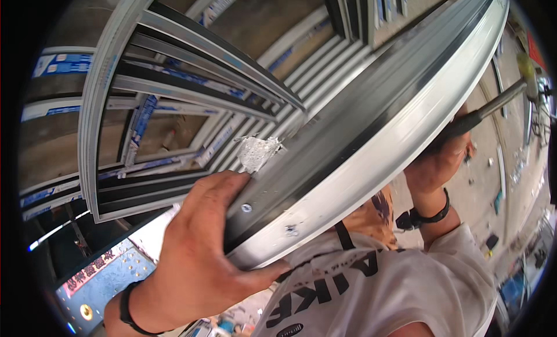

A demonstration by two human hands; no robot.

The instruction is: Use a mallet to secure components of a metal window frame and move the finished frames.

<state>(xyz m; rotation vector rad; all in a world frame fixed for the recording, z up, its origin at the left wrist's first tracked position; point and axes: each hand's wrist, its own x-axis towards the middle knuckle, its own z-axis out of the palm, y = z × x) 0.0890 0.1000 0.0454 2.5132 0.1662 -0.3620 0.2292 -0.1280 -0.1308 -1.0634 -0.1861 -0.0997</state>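
Note:
A long metal window-frame profile [371, 145], grey on top with a bright silver side, slants across the middle, smeared by motion toward its far end. Around its near end my left hand [197, 238] is closed, thumb below and fingers over the top. A screw head [246, 208] sits in the grey face beside those fingers. Partly behind the profile, my right hand [438, 163] is wrapped around the black grip of what looks like a mallet [499, 100], with a metal shaft and a blurred yellowish head. Crumpled whitish material [259, 153] lies by the profile's far side.
Several grey window frames [96, 134] with blue-printed film lean and stack at the left and back. A blue panel [104, 285] with gold spots is at the lower left. Scraps, strips and tools lie on the floor [470, 203] at the right.

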